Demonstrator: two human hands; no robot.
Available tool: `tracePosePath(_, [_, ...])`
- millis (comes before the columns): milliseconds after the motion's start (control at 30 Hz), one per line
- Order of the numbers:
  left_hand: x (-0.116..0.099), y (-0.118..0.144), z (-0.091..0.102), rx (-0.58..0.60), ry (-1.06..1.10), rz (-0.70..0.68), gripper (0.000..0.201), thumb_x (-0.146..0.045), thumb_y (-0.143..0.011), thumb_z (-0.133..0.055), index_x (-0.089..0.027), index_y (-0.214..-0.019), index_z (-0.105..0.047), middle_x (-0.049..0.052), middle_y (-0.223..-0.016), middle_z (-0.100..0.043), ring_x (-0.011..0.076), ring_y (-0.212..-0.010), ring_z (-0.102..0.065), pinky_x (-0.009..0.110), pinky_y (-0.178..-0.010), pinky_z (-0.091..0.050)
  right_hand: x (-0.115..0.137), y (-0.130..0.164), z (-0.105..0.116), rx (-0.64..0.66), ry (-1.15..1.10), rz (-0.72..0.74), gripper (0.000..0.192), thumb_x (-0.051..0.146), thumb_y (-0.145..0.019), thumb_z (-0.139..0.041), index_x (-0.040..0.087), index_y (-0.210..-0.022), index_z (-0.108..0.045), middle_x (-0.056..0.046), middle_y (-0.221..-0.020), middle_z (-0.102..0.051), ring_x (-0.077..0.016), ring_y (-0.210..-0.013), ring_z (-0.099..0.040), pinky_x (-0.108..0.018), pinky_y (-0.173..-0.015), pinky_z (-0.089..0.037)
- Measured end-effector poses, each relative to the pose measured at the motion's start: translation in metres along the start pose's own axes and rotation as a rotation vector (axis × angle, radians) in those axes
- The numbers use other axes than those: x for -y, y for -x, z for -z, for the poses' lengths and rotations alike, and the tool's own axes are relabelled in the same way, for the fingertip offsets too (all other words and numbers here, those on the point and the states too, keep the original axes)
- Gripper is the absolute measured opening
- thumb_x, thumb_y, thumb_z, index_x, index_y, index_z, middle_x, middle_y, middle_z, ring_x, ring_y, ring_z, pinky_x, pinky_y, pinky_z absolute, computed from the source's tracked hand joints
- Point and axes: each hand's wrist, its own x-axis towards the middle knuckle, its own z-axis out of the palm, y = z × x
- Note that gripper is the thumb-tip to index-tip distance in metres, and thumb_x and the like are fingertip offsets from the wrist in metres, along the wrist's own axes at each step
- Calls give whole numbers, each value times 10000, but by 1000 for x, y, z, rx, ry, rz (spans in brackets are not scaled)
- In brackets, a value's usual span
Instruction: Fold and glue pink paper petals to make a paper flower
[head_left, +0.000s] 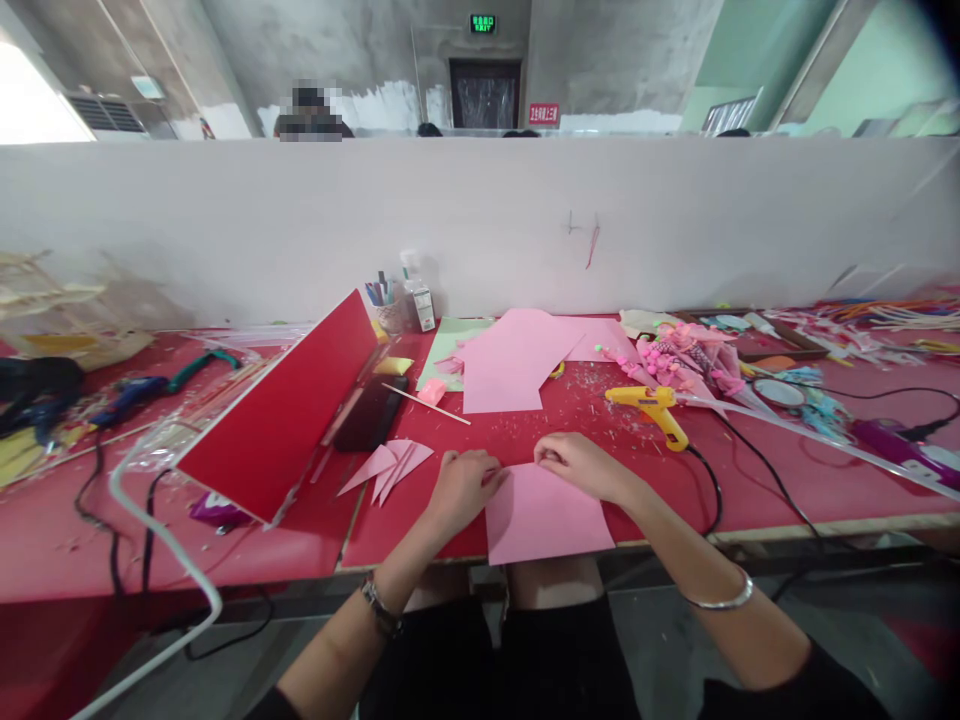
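Both forearms reach over the table edge (787, 530), left hand (461, 487) and right hand (574, 462) pinching the pink sheet (544, 515) along its far edge; folding cleanly likely requires aligned corners and firm creasing.

Bare red table (750, 490) is lying open to the right of the pink sheet (544, 520), though the yellow glue gun (651, 405) and its black cord (709, 485) are crossing it. To the left, folded pink pieces (390, 468) and a tilted red board (289, 410) are crowding the way. Behind, pink paper sheets (510, 365) are covering the tabletop.
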Motion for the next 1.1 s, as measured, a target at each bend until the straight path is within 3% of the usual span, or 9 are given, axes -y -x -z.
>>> tracePosePath(233, [-13,-3,6,-44,137,-28,322,-288,-850,-383,-142,-620,-554,-35,-494,-467,87,-471,-371,224,-531,-274,26,-2,8,-163,179,159,148,170,-776,-463,185,-846,-592,-27,-814,-603,-141,-814,-512,-313,-867,-271])
tracePosePath(333, [-16,-2,11,-62,268,-21,338,-292,-839,-387,-135,-569,-516,-51,-474,-373,75,-471,-311,212,-497,-227,36,-2,2,-207,123,121,128,152,-749,-451,180,-740,-576,-3,-677,-588,-124,-678,-490,-254,-742,-319])
tracePosePath(467, [-20,3,19,-50,372,28,346,-308,-832,-386,-139,-534,-435,-55,-498,-295,69,-488,-269,208,-479,-184,38,0,-3,-253,79,36,102,173,-721,-452,184,-680,-544,21,-571,-534,-112,-574,-439,-217,-574,-278])
tracePosePath(633, [-24,11,29,11,418,81,372,-348,-834,-369,-153,-521,-323,-50,-520,-231,71,-499,-238,213,-466,-149,29,8,0,-285,8,37,94,167,-708,-437,184,-650,-509,36,-559,-495,-95,-556,-433,-201,-564,-278])
tracePosePath(833, [-12,19,39,8,440,96,368,-346,-839,-354,-160,-527,-297,-45,-547,-210,74,-505,-216,219,-465,-142,-9,27,6,-305,17,-73,103,154,-698,-427,181,-622,-490,31,-552,-496,-98,-538,-449,-202,-544,-293])
tracePosePath(967, [-5,21,44,-8,430,116,372,-353,-834,-366,-154,-520,-341,-44,-543,-222,74,-504,-228,215,-457,-145,-22,33,11,-452,48,-153,118,160,-721,-422,178,-638,-504,-3,-606,-540,-128,-591,-485,-230,-594,-333])
tracePosePath(1033, [-4,21,45,-3,420,111,373,-358,-834,-370,-150,-525,-373,-45,-531,-254,74,-501,-252,209,-456,-162,-15,32,15,-494,-43,-89,126,190,-759,-412,176,-729,-532,-28,-686,-573,-143,-649,-511,-241,-632,-361])
tracePosePath(1100, [-5,20,46,-2,402,97,379,-357,-837,-365,-146,-526,-407,-45,-511,-302,75,-490,-284,205,-452,-183,-4,29,19,-393,-179,29,150,238,-785,-428,176,-860,-543,-50,-808,-599,-154,-740,-538,-244,-675,-380])
